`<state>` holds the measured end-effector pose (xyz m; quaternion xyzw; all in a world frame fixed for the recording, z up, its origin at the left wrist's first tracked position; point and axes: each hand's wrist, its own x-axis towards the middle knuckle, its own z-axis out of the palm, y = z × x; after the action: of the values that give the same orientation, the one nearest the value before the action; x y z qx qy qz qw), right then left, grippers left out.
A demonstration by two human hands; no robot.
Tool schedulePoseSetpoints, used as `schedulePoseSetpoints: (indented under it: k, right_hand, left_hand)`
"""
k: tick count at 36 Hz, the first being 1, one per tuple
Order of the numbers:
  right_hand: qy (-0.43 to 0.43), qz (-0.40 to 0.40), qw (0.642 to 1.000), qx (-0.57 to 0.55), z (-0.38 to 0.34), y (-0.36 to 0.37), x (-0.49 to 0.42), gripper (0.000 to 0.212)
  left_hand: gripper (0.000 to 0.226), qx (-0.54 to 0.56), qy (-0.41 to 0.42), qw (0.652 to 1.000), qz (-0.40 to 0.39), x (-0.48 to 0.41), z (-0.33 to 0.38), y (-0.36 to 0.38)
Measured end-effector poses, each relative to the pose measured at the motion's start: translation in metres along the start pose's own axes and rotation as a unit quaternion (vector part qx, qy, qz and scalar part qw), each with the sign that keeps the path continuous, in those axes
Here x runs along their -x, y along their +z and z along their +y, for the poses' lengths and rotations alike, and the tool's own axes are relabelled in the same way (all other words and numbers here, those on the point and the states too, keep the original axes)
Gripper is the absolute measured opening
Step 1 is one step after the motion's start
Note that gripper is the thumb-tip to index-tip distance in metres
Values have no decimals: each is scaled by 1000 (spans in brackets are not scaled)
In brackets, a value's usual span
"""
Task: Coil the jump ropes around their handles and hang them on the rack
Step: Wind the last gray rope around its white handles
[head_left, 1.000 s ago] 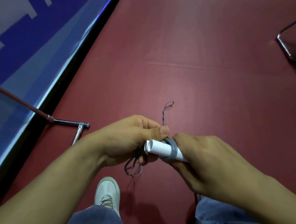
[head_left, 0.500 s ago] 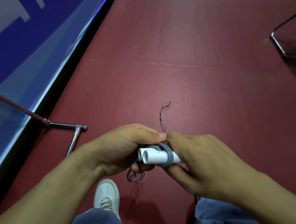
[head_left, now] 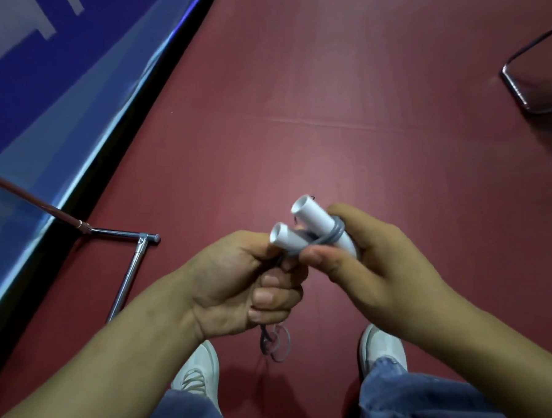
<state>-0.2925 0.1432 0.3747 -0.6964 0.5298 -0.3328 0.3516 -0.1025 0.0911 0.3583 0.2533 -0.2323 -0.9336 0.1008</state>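
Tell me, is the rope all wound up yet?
Not all. Grey rope circles the white handles, but loops dangle below the left hand.

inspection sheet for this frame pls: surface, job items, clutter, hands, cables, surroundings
Surface: dark red floor, one faint seam across it.
Job's things: two white handles held side by side, grey rope wound round them; spare loops hang under the left hand.
Clutter: nothing seen.
Grippers: left hand closed on the rope; right hand closed on the handles.
Cables: nothing seen apart from the rope.
Surroundings: chrome stand base at left, blue panel behind it, metal frame at right, white shoes below.
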Motion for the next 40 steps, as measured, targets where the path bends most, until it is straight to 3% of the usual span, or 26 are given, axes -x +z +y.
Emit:
schedulePoseSetpoints:
  k: [2, 5, 7, 10, 12, 16, 19, 25, 30, 33, 40]
  right_hand:
    - [43, 26, 997, -66, 2, -2, -4, 32]
    - [129, 31, 981, -141, 6, -9, -9, 41]
    - [163, 18, 976, -142, 8, -11, -10, 38]
    - [195, -4, 974, -112, 11, -12, -11, 24]
    - [209, -17, 976, -65, 13, -12, -12, 27]
    - [228, -49, 972, 32, 14, -9, -16, 36]
    - [231, -75, 967, 76, 11, -6, -15, 44]
    - [226, -111, 967, 43, -2, -9, -10, 37]
    - [229, -108, 964, 87, -1, -5, -15, 44]
    - [230, -133, 959, 95, 1, -1, -16, 43]
    - [287, -227, 930, 22, 2, 9, -11, 32]
  left_hand:
    - [20, -12, 43, 998, 51, -5, -6, 4]
    - [30, -153, 110, 968, 165, -7, -10, 15]
    - [32, -303, 143, 915, 226, -6, -9, 22]
    - [36, -498, 164, 806, 275, -3, -6, 27]
    - [27, -580, 151, 741, 303, -1, -4, 27]
    - [38, -673, 147, 659, 303, 3, 3, 23]
    - [36, -672, 137, 662, 304, 6, 9, 22]
    - [40, -595, 115, 729, 320, 6, 13, 24]
    - [39, -550, 115, 770, 303, 8, 15, 25]
    - [26, -585, 112, 748, 292, 12, 17, 27]
    - [20, -713, 118, 640, 261, 16, 25, 24]
